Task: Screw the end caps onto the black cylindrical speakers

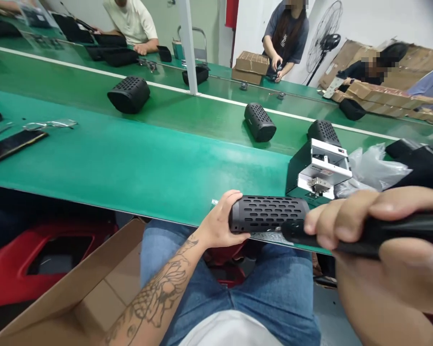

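A black speaker housing with slotted holes [270,210] lies on its side at the table's front edge. Its left end is gripped by my left hand [223,221], thumb below and fingers over the top. My right hand [378,235], close to the camera, is wrapped round a black electric screwdriver [296,230]. The screwdriver lies nearly level, and its tip meets the lower edge of the housing near the middle. Just behind the housing stands a black and white box-shaped device [321,168], probably a screw feeder.
More slotted housings [260,122] sit on the green conveyor [187,108] beyond the table. Clear plastic bags [377,166] lie at the right. A phone [16,146] and glasses [50,125] are at the left. An open cardboard box [104,283] stands beside my legs. People work across the line.
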Motion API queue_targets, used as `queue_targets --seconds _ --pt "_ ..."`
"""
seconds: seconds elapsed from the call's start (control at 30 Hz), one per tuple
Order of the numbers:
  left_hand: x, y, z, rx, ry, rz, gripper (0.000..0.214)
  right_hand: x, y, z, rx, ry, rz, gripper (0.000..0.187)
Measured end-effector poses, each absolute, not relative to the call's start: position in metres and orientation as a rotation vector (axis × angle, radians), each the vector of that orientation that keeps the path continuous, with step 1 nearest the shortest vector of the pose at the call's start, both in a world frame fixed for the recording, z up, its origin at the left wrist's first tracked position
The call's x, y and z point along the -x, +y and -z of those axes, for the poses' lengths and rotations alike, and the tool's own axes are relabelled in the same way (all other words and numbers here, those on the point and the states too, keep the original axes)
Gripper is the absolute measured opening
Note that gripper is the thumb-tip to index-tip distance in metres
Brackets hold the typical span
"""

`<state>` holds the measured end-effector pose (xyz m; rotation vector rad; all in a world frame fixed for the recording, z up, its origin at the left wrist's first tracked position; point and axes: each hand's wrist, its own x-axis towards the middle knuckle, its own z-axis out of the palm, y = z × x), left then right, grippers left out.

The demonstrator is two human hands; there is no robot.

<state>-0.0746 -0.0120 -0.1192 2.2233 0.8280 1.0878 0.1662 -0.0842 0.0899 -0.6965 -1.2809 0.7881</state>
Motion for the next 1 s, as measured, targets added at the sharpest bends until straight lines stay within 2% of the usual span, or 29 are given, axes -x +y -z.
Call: queue_targets --seconds 0.13,0.53,1.0 --pt "0.074 -0.011 0.121 -2.206 0.801 -1.110 0.119 -0.134 -0.073 -0.075 0.616 -1.366 -0.959 0.026" --pt "0.074 -0.011 0.116 -2.153 0.823 -1.035 0.117 -0.116 -0.050 -0.051 0.661 -1.364 -0.990 0.030" --pt "0.073 -0.012 0.112 -2.155 0.877 -1.010 0.108 -0.113 -0.043 -0.052 0.596 -1.552 -1.109 0.025"
